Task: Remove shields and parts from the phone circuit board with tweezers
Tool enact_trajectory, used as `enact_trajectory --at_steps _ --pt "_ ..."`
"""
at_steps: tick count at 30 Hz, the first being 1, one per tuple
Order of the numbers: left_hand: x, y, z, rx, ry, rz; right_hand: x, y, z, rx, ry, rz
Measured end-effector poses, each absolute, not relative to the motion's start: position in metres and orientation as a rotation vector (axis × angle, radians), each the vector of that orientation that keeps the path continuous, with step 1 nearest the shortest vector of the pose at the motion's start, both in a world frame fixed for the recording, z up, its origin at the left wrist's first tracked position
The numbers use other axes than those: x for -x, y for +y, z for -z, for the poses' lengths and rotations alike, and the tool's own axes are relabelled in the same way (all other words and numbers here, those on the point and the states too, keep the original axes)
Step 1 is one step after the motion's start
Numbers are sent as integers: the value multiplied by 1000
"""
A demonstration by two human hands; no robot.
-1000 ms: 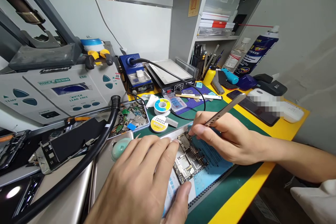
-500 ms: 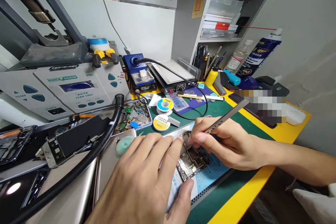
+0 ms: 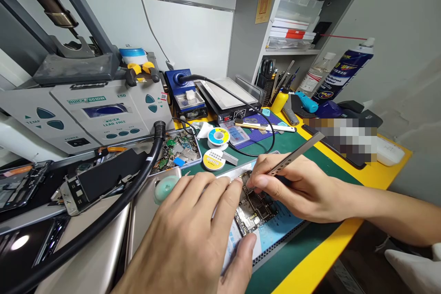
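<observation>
Left hand [image 3: 193,234]: we lay it flat, fingers spread, fingertips on the circuit board's [image 3: 255,209] left edge, thumb at its near edge.
Right hand [image 3: 296,188]: we pinch the tweezers [image 3: 296,154], their tips down at the board's far end.
Circuit board: lies on the blue mat [image 3: 279,230], between our hands.
Nearby: yellow solder reel [image 3: 213,160] just beyond the mat; black hose [image 3: 131,189] to the left.

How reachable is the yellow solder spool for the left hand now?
Probably yes: the yellow solder spool lies on the green mat just past the fingertips of the left hand, nothing between; that hand lies flat on the circuit board, gripping nothing.
</observation>
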State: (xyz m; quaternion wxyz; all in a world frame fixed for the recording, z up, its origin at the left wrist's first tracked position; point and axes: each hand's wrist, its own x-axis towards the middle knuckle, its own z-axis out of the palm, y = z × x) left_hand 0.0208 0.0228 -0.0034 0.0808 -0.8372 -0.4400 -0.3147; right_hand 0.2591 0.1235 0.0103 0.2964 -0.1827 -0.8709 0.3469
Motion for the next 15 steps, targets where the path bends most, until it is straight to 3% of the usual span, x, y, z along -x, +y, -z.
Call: enact_trajectory --at_steps 15 --pt "-20 20 5 2512 -1327 927 -260 123 -32 894 -2102 -1273"
